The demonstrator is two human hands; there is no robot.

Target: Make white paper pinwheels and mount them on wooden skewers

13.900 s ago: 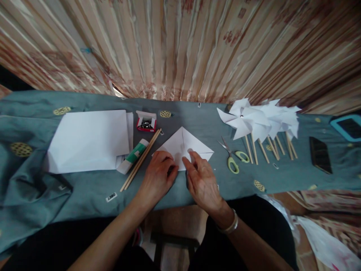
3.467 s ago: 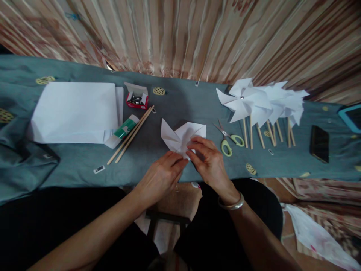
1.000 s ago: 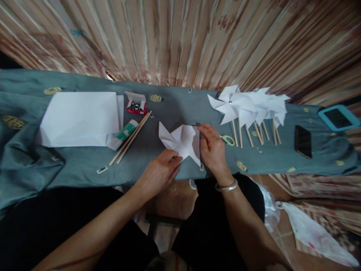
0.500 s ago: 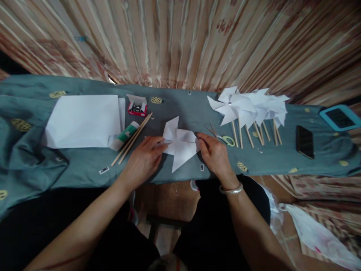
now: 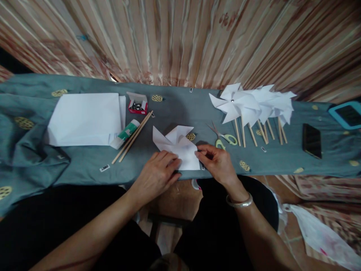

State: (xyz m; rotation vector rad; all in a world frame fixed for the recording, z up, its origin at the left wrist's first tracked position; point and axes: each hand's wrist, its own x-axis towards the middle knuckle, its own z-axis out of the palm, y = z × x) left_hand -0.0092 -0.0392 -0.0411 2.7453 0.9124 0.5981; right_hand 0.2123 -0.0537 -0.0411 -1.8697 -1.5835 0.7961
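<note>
On a grey-green tablecloth (image 5: 180,107), a folded white paper (image 5: 182,148) with pinwheel-like points lies front and centre, near the table's close edge, between a person's two bare hands. The left hand (image 5: 158,171) is partly curled, its fingers resting on the paper's lower left side; whether the thumb also grips it, I cannot tell in this dim view. The right hand (image 5: 218,163), with a silver bracelet (image 5: 239,202) at the wrist, is nearly closed, thumb and forefinger pinching the paper's right edge.

Left of the paper lie two wooden sticks (image 5: 136,136), side by side and slanting, beside a green and white tube (image 5: 128,131). Behind them stands an open red and white box (image 5: 138,105) of small shiny pieces; farther left is a stack of white paper (image 5: 84,118). To the right, green-handled scissors (image 5: 222,136) lie with blades apart, then overlapping white pinwheels (image 5: 248,105) on sticks, and a dark phone (image 5: 311,141).
</note>
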